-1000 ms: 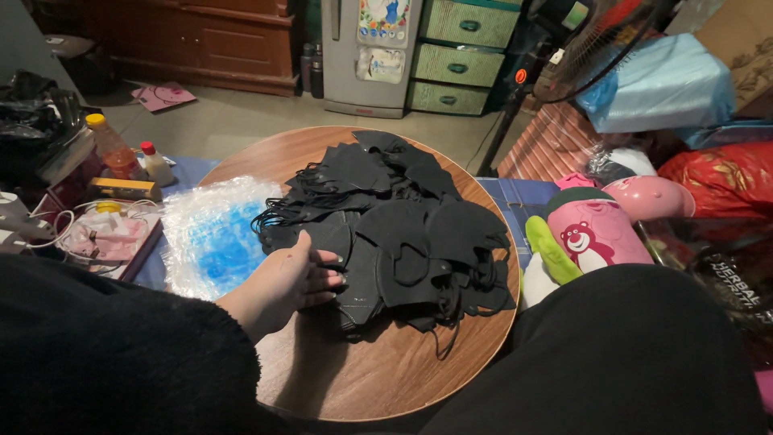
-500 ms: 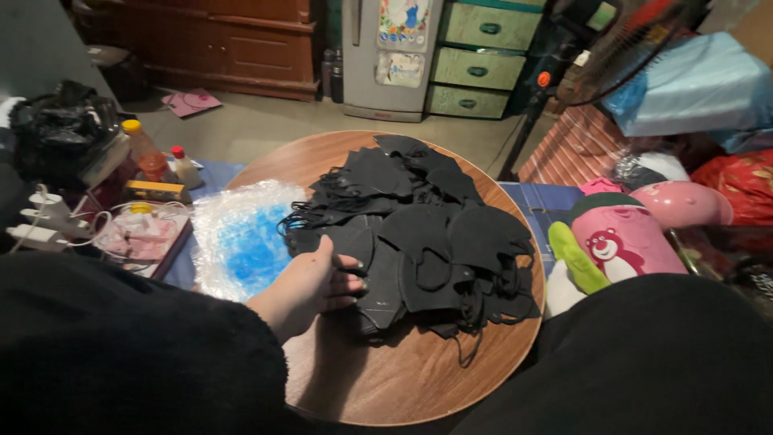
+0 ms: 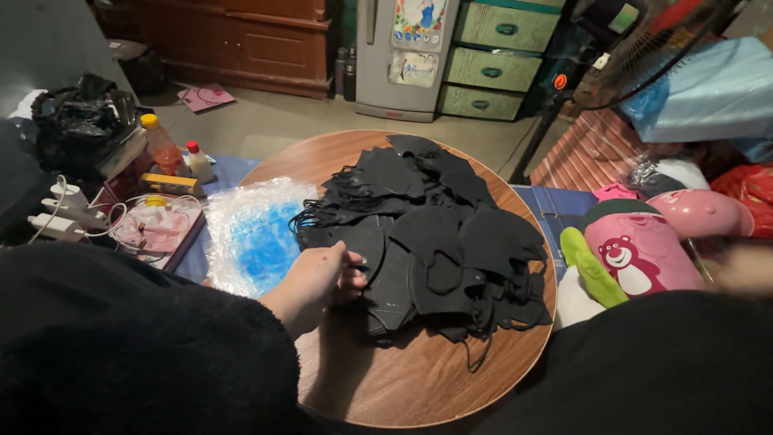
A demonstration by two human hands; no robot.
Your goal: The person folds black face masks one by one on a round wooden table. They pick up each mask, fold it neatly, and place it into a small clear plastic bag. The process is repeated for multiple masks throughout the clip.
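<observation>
Head view shows one left hand [image 3: 316,282], fingers pinching the near-left edge of a heaped pile of soft black fabric face masks [image 3: 431,234], too many to count, on one round wooden table [image 3: 419,379], while one blurred right hand [image 3: 745,270] beyond the table's right rim has a grip I cannot tell.

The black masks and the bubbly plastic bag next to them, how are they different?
The black masks are dark and opaque; the plastic bag is clear and shiny, showing blue inside. The masks lie heaped, many overlapping; the bag is a single flat piece. The left hand rests its fingers on the masks, not on the bag. Both lie on the round wooden table.
</observation>
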